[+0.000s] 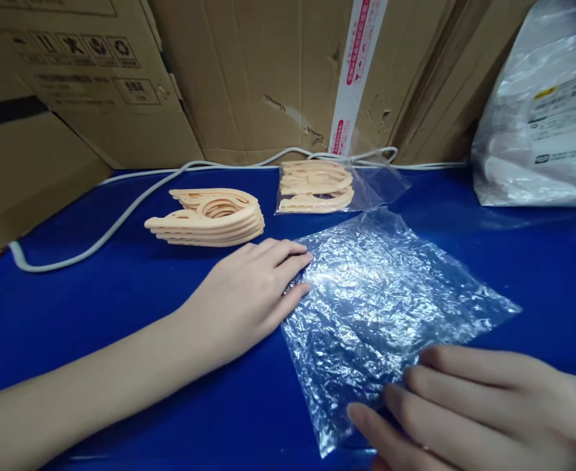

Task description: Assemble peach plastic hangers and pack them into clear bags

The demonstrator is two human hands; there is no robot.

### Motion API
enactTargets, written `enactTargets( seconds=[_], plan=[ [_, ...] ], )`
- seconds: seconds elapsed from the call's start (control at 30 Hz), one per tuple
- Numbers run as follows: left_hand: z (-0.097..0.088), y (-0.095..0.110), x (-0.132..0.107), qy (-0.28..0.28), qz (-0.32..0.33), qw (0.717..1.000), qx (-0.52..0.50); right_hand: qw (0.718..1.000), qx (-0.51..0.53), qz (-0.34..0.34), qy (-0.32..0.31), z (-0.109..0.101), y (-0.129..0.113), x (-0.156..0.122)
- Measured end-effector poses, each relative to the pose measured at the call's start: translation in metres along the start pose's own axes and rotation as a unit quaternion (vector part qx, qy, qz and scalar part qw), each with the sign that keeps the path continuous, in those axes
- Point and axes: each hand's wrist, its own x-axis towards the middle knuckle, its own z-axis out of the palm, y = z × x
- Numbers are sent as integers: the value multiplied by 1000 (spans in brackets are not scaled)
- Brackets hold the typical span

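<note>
A crinkled clear plastic bag (366, 294) lies flat and slantwise on the blue tabletop. My left hand (261, 281) rests at its left edge, fingers stretched out and thumb a little apart, touching the film. At the bag's lower right edge is my right hand (479, 399), its fingers slightly bent and spread over the film. Just beyond my left hand sits a neat stack of beige plastic pieces (209, 219), which look like folded travel hangers. Similar beige pieces (315, 186) lie inside a second clear bag behind the flat one.
Cardboard boxes (268, 78) wall off the back and left of the blue table (170, 405). A white cable (135, 212) runs along the back and loops at the left. A filled, translucent white plastic bag with a printed label (538, 118) stands at the back right.
</note>
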Motion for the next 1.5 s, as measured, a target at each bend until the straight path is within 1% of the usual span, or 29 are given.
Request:
enactTargets(
  seconds=[0.1,0.2,0.23,0.33,0.47,0.6,0.8,0.97,1.03,1.13,1.23,1.3,1.37,1.4,1.43,1.47,1.5],
  plan=[
    [2,-2,-1,-42,-2,999,-8,997,-14,82,8,-5,16,0],
    [1,-8,-1,-88,17,995,-32,989,-19,140,-52,-8,43,-2],
    [1,-10,0,-107,24,993,-44,986,-14,155,-64,-8,51,-3],
    [0,-16,2,-154,27,985,-76,976,34,191,-102,0,69,-9],
    [-3,-16,0,-190,14,977,-96,961,82,224,-143,14,71,-17],
    [-6,-8,-5,-212,-4,972,-100,951,82,241,-175,18,69,-22],
    [-8,12,-9,-227,24,967,-113,946,79,259,-176,19,66,-25],
    [-15,28,-13,-217,45,967,-127,946,79,264,-170,20,65,-25],
    [-19,33,-15,-216,80,965,-125,947,77,261,-172,19,65,-25],
    [-22,40,-16,-208,154,958,-122,944,86,268,-173,18,67,-26],
    [-24,46,-14,-188,191,954,-136,941,94,274,-174,17,68,-27],
    [-27,49,-10,-199,222,942,-152,942,92,271,-174,17,68,-26],
    [-30,51,-7,-219,270,924,-158,945,81,266,-174,17,67,-25],
    [-31,51,-7,-220,283,921,-155,946,71,264,-174,17,67,-24],
    [-31,50,-7,-207,279,926,-149,946,60,265,-174,17,66,-23],
    [-30,48,-8,-189,259,937,-140,946,50,268,-174,17,65,-22],
    [-27,44,-9,-164,225,951,-131,946,41,273,-173,17,65,-21]
  ],
)
